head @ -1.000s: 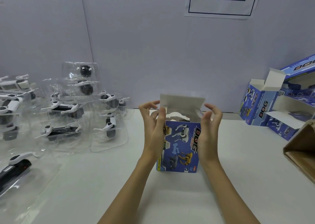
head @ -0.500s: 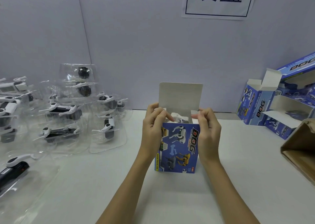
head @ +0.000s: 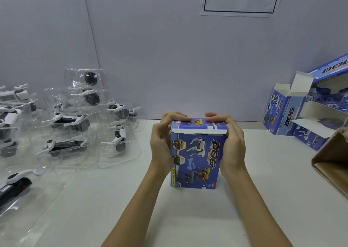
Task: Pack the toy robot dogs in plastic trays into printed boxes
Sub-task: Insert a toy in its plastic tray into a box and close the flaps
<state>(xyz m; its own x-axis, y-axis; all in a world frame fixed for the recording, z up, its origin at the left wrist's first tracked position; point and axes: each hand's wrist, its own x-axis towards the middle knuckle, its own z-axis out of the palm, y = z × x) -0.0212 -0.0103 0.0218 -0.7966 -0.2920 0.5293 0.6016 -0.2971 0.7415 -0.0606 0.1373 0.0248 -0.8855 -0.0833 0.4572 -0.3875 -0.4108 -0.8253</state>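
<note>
Blue printed box [head: 197,158] stands upright at bench centre, top flap folded down, a thin gap at its front edge. Toy robot dogs in clear plastic trays [head: 75,133] heaped at 9 o'clock. Open printed boxes [head: 288,113] at 3 o'clock.

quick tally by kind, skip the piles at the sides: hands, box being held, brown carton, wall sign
hands: 2, left hand and right hand
printed box, held: 1
brown carton: 1
wall sign: 1
total: 5
</note>
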